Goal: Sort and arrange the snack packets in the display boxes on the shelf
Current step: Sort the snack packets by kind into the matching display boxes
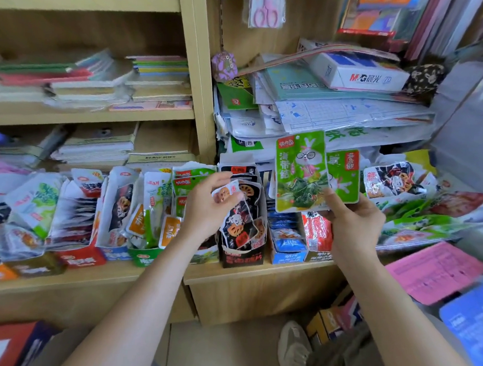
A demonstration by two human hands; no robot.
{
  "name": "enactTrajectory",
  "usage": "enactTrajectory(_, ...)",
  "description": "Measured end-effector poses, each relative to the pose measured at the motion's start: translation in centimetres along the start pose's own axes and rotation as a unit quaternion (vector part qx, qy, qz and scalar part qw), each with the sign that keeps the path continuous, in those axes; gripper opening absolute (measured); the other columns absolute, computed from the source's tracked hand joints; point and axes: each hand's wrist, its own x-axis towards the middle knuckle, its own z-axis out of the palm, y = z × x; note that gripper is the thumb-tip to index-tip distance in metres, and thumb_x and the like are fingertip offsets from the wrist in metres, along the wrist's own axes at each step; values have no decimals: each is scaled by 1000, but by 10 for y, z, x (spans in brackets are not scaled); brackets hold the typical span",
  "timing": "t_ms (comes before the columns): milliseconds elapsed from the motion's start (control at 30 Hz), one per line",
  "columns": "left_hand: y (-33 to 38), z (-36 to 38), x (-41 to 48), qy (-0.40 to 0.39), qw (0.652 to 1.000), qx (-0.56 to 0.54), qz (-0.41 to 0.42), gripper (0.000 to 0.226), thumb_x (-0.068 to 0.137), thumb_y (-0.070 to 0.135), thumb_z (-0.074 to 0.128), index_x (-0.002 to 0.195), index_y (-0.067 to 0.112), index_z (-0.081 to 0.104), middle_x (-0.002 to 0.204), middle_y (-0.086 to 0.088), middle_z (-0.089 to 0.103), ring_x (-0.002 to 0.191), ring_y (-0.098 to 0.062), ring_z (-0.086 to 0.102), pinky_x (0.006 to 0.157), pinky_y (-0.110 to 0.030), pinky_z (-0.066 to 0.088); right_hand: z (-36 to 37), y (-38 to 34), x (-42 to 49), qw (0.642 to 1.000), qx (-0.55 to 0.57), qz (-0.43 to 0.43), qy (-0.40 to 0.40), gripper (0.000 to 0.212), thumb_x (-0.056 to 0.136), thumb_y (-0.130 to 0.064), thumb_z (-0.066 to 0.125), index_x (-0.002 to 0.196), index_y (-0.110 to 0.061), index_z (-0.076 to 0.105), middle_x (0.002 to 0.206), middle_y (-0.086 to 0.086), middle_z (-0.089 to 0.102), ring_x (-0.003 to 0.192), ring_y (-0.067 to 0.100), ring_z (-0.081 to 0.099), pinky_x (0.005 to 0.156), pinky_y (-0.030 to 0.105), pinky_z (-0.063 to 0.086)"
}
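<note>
Pinching two flat, glossy green packets by their lower edges, the right hand fans them upright; the left hand curls round a small crinkly lotus-root packet just above the black cardboard display box.

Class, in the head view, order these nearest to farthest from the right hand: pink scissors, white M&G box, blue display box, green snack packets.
1. green snack packets, gripped by the right hand.
2. blue display box, just left of it, lower shelf.
3. white M&G box, shelf above.
4. pink scissors, hanging topmost.
</note>
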Motion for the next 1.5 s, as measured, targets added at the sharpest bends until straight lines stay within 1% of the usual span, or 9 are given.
enactTrajectory(333, 20, -5, -54, 114, 990, -15, 85, 20, 92, 24, 72, 112, 23, 72, 106, 17, 71, 101, -3, 64, 86, -24, 53, 12, -5, -12, 994, 37, 39, -98, 7, 89, -8, 70, 95, -3, 71, 87, 5, 77, 80, 19, 73, 64, 27, 57)
enactTrajectory(500, 30, -17, -80, 27, 979, -199, -31, 53, 86, 21, 78, 132, 33, 54, 113, 11, 71, 104, -7, 69, 84, -25, 58, 32, 0, -39, 984, 47, 43, -168, 5, 86, -7, 71, 87, -9, 75, 82, 7, 76, 70, 20, 72, 61, 32, 59)
enactTrajectory(633, 15, -31, -79, 74, 971, -216, -73, 65, 81, 12, 83, 130, 35, 48, 104, 4, 75, 97, -14, 73, 80, -37, 61, 51, 4, -60, 973, 50, 53, -218, 9, 87, -7, 68, 94, -4, 73, 86, 10, 77, 75, 22, 74, 61, 28, 58)
enactTrajectory(800, 4, -66, -73, 115, 970, -193, -97, 48, 80, 4, 82, 121, 18, 60, 98, -1, 78, 88, -11, 75, 70, -22, 58, 76, 8, -71, 969, 52, 55, -235, 14, 90, -15, 67, 90, -3, 74, 89, 11, 76, 73, 24, 69, 61, 27, 58)
enactTrajectory(933, -13, -106, -71, 184, 958, -191, -106, 32, 84, 1, 77, 112, 14, 69, 95, 3, 78, 88, -13, 75, 79, -36, 61, 92, 10, -64, 982, 58, 36, -177, 11, 91, -15, 69, 91, -6, 74, 90, 8, 77, 78, 24, 72, 73, 33, 59)
enactTrajectory(1133, -44, -155, -75, 256, 948, -173, -83, 27, 89, 1, 71, 109, 19, 67, 94, 6, 77, 89, -11, 73, 79, -29, 60, 105, 19, -51, 975, -88, -75, -188, 13, 91, -25, 71, 94, -14, 77, 80, 4, 77, 68, 25, 73, 61, 36, 58)
enactTrajectory(1267, -60, -170, -84, 261, 951, -152, -71, 22, 92, -1, 68, 111, 10, 67, 101, 0, 76, 94, -13, 73, 80, -26, 57, 110, 23, -45, 917, -236, -240, -212, 15, 92, -30, 70, 88, -18, 77, 58, -9, 63, 47, 19, 46, 45, 33, 36)
enactTrajectory(1367, -63, -172, -88, 256, 953, -144, -74, 23, 91, -2, 69, 112, 8, 67, 99, 3, 75, 89, -6, 72, 74, -18, 54, 119, 19, -42, 897, -271, -270, -220, 12, 92, -25, 70, 90, -17, 79, 63, -20, 62, 51, 18, 50, 47, 33, 40)
enactTrajectory(1500, -64, -166, -92, 237, 960, -132, -72, 25, 90, 0, 71, 108, 18, 68, 98, 6, 76, 92, -11, 73, 79, -26, 56, 129, 28, -35, 870, -316, -289, -244, 14, 90, -21, 72, 82, -12, 78, 67, 6, 68, 61, 32, 60, 55, 44, 50)
